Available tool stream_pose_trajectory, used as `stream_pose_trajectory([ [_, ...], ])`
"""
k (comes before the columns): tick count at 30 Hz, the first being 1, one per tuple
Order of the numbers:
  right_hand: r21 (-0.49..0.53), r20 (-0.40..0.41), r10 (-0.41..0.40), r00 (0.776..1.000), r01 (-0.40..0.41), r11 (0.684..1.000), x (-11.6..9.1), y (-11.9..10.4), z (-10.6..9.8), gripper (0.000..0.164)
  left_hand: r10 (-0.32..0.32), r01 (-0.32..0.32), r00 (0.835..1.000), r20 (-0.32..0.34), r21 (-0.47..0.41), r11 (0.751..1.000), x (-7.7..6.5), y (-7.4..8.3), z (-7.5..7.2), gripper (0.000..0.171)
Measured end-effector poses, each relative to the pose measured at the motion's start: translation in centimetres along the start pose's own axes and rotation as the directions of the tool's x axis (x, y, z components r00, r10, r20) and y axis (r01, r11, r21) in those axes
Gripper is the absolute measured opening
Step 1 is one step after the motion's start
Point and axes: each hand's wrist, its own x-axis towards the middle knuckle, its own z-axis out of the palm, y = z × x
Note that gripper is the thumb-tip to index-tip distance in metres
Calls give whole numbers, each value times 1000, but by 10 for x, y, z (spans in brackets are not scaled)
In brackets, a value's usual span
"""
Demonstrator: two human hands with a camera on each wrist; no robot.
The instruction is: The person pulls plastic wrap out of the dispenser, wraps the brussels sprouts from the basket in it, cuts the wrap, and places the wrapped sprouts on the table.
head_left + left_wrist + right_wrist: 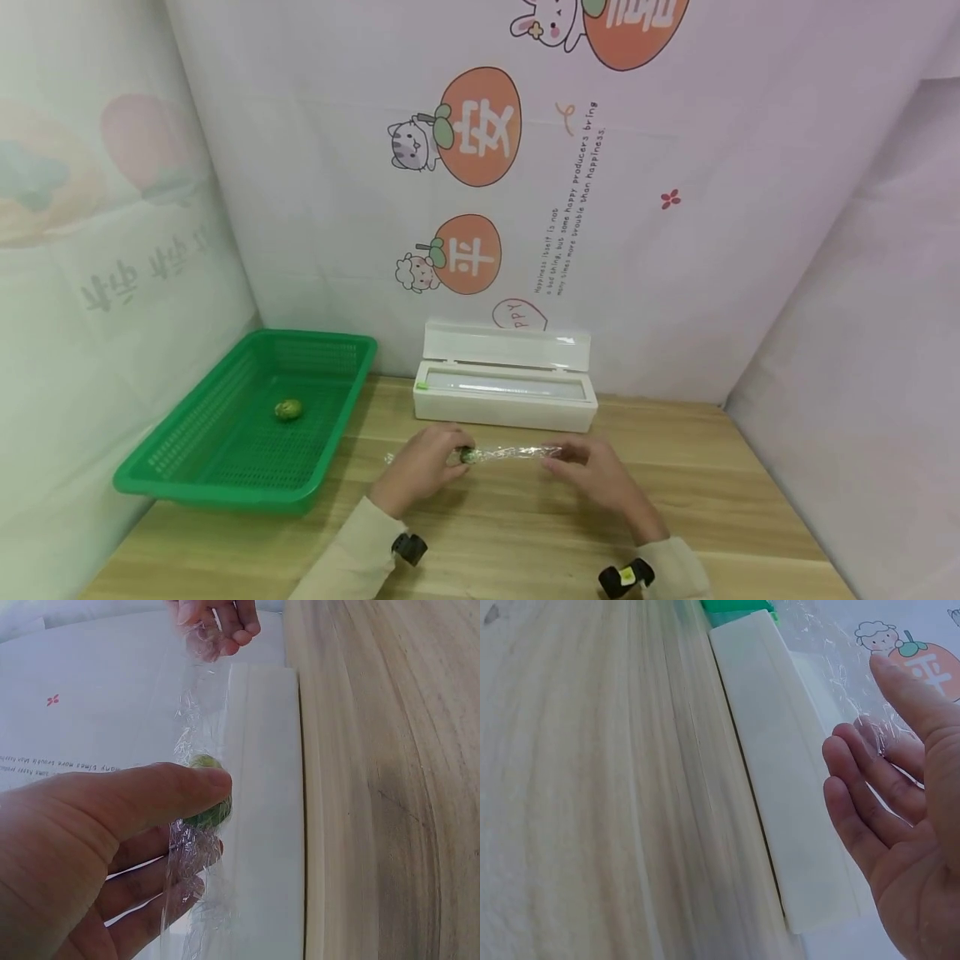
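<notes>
My left hand (422, 468) pinches a small round green item (210, 814) between thumb and fingers, with crinkled cling film (513, 452) around it. What kind of produce it is, the frames do not show clearly. From it the clear film stretches as a narrow strip to my right hand (592, 473), which holds the far end. In the right wrist view, the film (877, 735) lies against the fingers, with the thumb extended apart from them. Some loose film also trails past the left hand. Both hands are above the table, in front of a white cling film box.
The long white box (502, 412) stands at the back with its lid (506, 346) raised. To the left sits a green plastic basket (217, 496) holding one small yellow-green item (288, 409). Printed white cloth (337, 192) encloses the wooden table (510, 533) behind and at both sides.
</notes>
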Motion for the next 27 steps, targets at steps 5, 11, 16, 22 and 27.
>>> stream_pose_trajectory([
  [5, 21, -31, 21, 999, -20, 1000, 0, -4, 4, 25, 4, -4, 1000, 0, -3, 1000, 0, -1, 2, 22],
  [11, 40, -48, 36, 998, -34, 999, 2, -6, 5, 23, -5, 5, 1000, 2, -5, 1000, 0, -1, 0, 22],
  [16, 61, -62, 52, 997, -48, 997, 3, -7, 5, 19, 3, -3, 1000, -5, 0, 1000, 1, -2, 1, 23],
  [22, 90, -93, 57, 994, -49, 995, 4, -8, 5, 18, 32, -33, 999, -19, 0, 999, 2, -3, 1, 23],
  [27, 111, -133, 118, 984, -104, 988, 4, -9, 3, 24, 26, -27, 999, -44, -10, 1000, 3, 0, -2, 24],
])
